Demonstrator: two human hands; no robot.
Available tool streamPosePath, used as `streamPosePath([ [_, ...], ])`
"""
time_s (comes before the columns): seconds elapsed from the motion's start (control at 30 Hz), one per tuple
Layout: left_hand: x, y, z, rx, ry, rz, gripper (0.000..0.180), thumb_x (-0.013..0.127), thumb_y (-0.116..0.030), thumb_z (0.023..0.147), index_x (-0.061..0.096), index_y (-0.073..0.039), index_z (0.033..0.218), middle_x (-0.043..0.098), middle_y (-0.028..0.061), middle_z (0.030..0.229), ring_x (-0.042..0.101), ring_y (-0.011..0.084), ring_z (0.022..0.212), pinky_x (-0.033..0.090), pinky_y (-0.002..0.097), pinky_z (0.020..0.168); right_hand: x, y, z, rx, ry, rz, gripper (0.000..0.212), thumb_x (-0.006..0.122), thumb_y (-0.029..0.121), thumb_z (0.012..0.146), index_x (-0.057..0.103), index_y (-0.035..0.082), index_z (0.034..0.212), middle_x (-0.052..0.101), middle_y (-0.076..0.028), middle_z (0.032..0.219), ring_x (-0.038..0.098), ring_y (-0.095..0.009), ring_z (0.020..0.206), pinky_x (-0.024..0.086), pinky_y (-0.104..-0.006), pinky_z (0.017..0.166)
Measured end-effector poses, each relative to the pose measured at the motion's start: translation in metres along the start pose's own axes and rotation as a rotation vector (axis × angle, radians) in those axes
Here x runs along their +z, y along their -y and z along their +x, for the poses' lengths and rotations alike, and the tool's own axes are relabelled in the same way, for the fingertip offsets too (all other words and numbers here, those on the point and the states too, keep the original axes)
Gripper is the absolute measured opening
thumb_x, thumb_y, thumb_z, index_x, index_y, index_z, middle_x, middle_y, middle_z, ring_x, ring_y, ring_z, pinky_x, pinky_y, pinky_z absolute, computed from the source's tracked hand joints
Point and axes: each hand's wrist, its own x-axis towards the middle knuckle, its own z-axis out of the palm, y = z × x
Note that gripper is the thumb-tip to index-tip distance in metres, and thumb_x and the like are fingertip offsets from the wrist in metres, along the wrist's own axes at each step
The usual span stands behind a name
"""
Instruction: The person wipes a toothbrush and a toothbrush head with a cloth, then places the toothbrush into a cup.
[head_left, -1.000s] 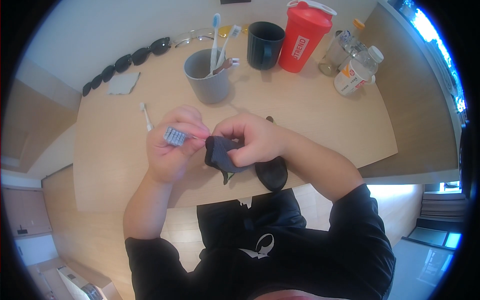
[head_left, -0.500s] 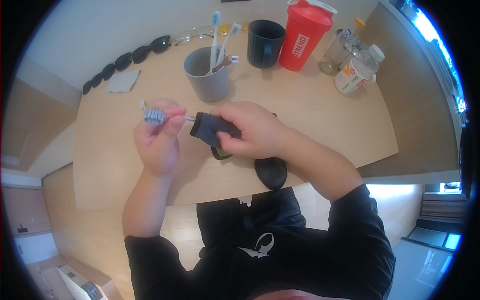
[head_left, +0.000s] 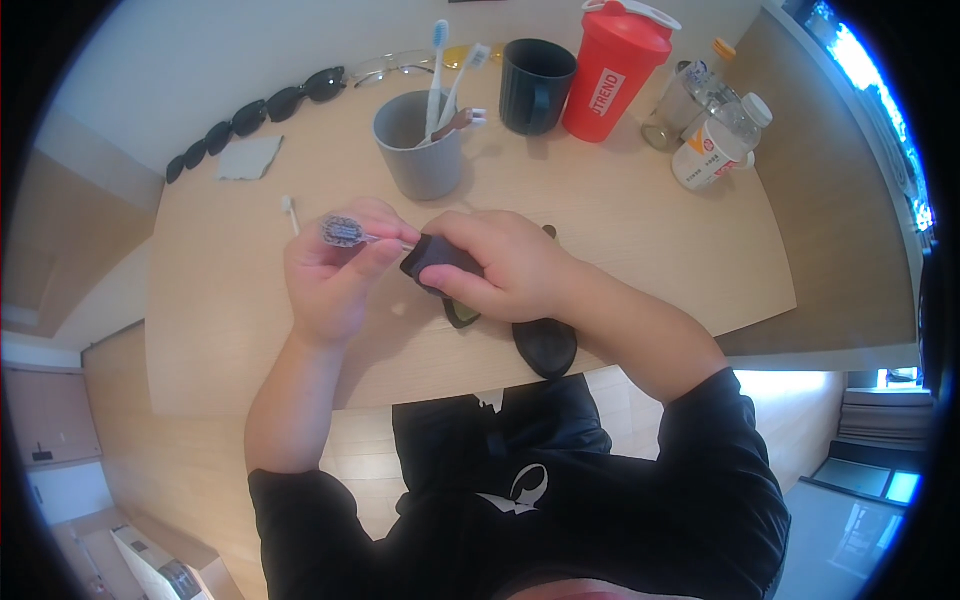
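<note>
My left hand (head_left: 340, 275) pinches the thin neck of a toothbrush (head_left: 343, 232), its grey-bristled head sticking out beyond the fingers to the left. Closed around a dark grey cloth sleeve with a black rim (head_left: 432, 262) is my right hand (head_left: 510, 262). The toothbrush's neck runs into the mouth of this sleeve, so its handle is hidden. Beneath my right hand lie a dark-edged piece with a greenish middle (head_left: 462, 313) and a rounded black object (head_left: 547, 347), both partly covered. Another toothbrush (head_left: 290, 212) rests on the table behind my left hand.
A grey cup (head_left: 415, 165) with several toothbrushes stands just beyond my hands. Behind it are a dark mug (head_left: 530, 95), a red shaker bottle (head_left: 610, 80) and clear bottles (head_left: 715, 145). Black sunglasses (head_left: 285, 103) and a pale cloth (head_left: 250, 158) lie at back left.
My left hand and the toothbrush have shifted right, close up to the sleeve. More of the toothbrush lying on the table shows. The sleeve is more covered by my right hand.
</note>
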Motion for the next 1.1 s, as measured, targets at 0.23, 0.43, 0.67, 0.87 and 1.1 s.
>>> streamPosePath([
  [0.23,-0.001,0.0,-0.004,0.093,-0.184,0.081,0.008,0.059,-0.01,0.088,0.06,-0.002,0.089,0.061,0.009,0.085,0.052,0.0208,0.083,0.04,0.0339,0.077,0.0,-0.003,0.003,-0.084,0.002,-0.104,0.023,0.062,0.027,0.083,0.057,0.006,0.091,0.061,-0.015,0.073,0.058,-0.036,0.069,0.044,-0.0437,0.06],
  [0.43,-0.015,0.005,-0.004,0.061,-0.328,-0.061,0.012,0.056,-0.013,0.092,0.057,-0.002,0.097,0.06,0.0081,0.087,0.053,0.019,0.086,0.042,0.0351,0.084,0.0,-0.004,0.004,0.102,0.092,-0.103,0.024,0.061,0.028,0.085,0.057,0.006,0.094,0.061,-0.016,0.076,0.058,-0.036,0.071,0.044,-0.0439,0.062],
  [0.67,-0.008,-0.003,0.0,-0.035,-0.265,-0.041,0.016,0.061,-0.001,0.085,0.058,-0.003,0.1,0.063,0.0105,0.096,0.055,0.0196,0.091,0.042,0.0335,0.088,-0.007,0.002,0.003,0.244,0.121,-0.045,0.022,0.062,0.023,0.085,0.057,0.004,0.095,0.061,-0.017,0.08,0.059,-0.034,0.075,0.045,-0.0378,0.066],
  [0.87,-0.012,0.003,-0.002,-0.006,-0.174,-0.077,0.024,0.062,0.009,0.08,0.058,-0.003,0.1,0.063,0.0103,0.095,0.063,0.0193,0.093,0.05,0.0305,0.084,-0.003,-0.003,0.003,0.173,0.09,-0.065,0.03,0.06,0.035,0.086,0.056,0.005,0.094,0.06,-0.016,0.071,0.058,-0.036,0.067,0.044,-0.0431,0.059],
  [1.1,0.006,0.003,-0.002,-0.095,-0.207,-0.044,0.02,0.064,0.009,0.077,0.057,-0.006,0.089,0.06,0.0076,0.085,0.054,0.0167,0.085,0.042,0.0288,0.078,0.007,-0.002,0.002,0.101,0.006,-0.196,0.031,0.06,0.037,0.086,0.055,0.006,0.089,0.059,-0.015,0.065,0.058,-0.037,0.062,0.043,-0.0455,0.056],
])
